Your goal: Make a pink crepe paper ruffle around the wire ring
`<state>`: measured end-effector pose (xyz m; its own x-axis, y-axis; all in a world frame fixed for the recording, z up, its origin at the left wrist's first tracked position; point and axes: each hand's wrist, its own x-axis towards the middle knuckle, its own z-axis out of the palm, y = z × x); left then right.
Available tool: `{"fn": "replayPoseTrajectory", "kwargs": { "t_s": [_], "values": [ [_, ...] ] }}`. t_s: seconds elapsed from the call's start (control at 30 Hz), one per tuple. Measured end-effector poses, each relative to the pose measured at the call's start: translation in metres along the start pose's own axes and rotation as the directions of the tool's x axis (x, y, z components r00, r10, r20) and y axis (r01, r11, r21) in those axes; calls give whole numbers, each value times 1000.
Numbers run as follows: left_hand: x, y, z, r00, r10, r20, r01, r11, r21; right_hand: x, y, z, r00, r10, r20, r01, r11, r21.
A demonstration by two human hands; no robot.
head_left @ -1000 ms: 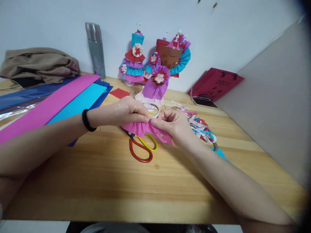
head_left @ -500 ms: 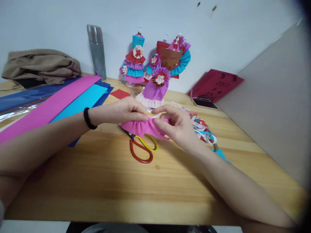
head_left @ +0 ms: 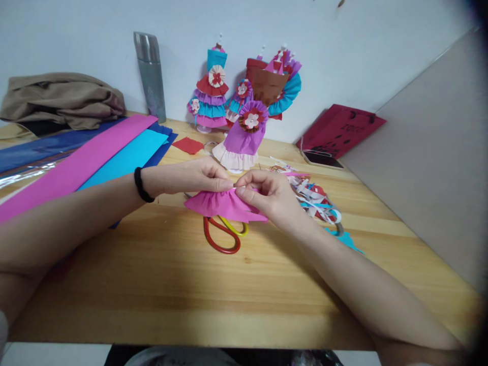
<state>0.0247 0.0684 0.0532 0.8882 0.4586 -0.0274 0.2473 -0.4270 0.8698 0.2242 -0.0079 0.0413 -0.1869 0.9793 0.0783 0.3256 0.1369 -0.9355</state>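
A strip of pink crepe paper (head_left: 221,204), gathered into pleats along its upper edge, hangs between my hands. My left hand (head_left: 208,177) pinches that edge between thumb and fingers. Close beside it, my right hand (head_left: 267,193) pinches the same edge, with a bit of white showing at its fingertips. Below the paper lie scissors (head_left: 223,250) with one red and one yellow handle; the pink paper covers most of their blades. Just behind my hands stands a small purple paper dress (head_left: 244,140) with a pale ruffled hem and a flower.
Pink and blue paper sheets (head_left: 114,157) lie at left, near a brown cloth (head_left: 64,99) and a grey bottle (head_left: 152,86). Behind stands a tiered paper dress (head_left: 211,96). Paper scraps (head_left: 314,198), a phone (head_left: 324,159) and a red bag (head_left: 343,129) are at right.
My right fingers have closed from a spread pose into a pinch beside my left hand. The pink paper now hangs spread wider and covers more of the scissors.
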Motion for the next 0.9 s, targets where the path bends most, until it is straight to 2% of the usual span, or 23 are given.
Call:
{"fn": "replayPoseTrajectory", "kwargs": {
  "t_s": [0.13, 0.27, 0.33, 0.43, 0.5, 0.57, 0.6, 0.63, 0.67, 0.73, 0.8, 0.83, 0.9],
  "values": [
    [0, 2, 3, 1000, 24, -2, -24, 996, -88, 0, -3, -8, 994, -112, 18, 113, 987, -115],
    [1, 5, 4, 999, 38, -22, -40, 992, -118, -3, -10, -21, 957, -277, 80, 288, 912, -292],
    [2, 6, 4, 999, 33, 3, -32, 993, -115, -5, -11, -25, 954, -276, 118, 300, 887, -352],
    [0, 8, 2, 998, 23, 52, -17, 994, -110, -6, -8, -31, 966, -216, 143, 255, 891, -377],
    [-2, 10, 0, 999, 31, 45, -25, 993, -113, -5, -5, -35, 977, -179, 116, 209, 914, -347],
    [-3, 13, -2, 999, 44, -8, -44, 992, -119, -6, -5, -37, 972, -235, 27, 230, 913, -336],
    [-4, 14, -2, 998, 50, -41, -55, 991, -120, -8, -6, -37, 948, -316, -21, 287, 886, -365],
    [-4, 15, -3, 996, 55, -69, -63, 991, -118, -9, -9, -35, 901, -432, -42, 375, 823, -425],
    [-4, 16, -3, 994, 63, -92, -74, 990, -116, -11, -11, -33, 830, -558, -20, 473, 722, -505],
    [-3, 15, -2, 989, 82, -122, -96, 989, -115, -14, -16, -25, 668, -733, 129, 620, 452, -641],
    [-1, 13, 0, 986, 86, -143, -105, 986, -131, -15, -16, -16, 563, -775, 285, 672, 229, -705],
    [0, 12, 1, 985, 80, -152, -103, 984, -147, -15, -14, -11, 534, -781, 324, 672, 159, -723],
    [1, 10, 4, 987, 58, -151, -86, 979, -185, -13, -4, -3, 490, -803, 338, 656, 85, -750]
  ]
}}
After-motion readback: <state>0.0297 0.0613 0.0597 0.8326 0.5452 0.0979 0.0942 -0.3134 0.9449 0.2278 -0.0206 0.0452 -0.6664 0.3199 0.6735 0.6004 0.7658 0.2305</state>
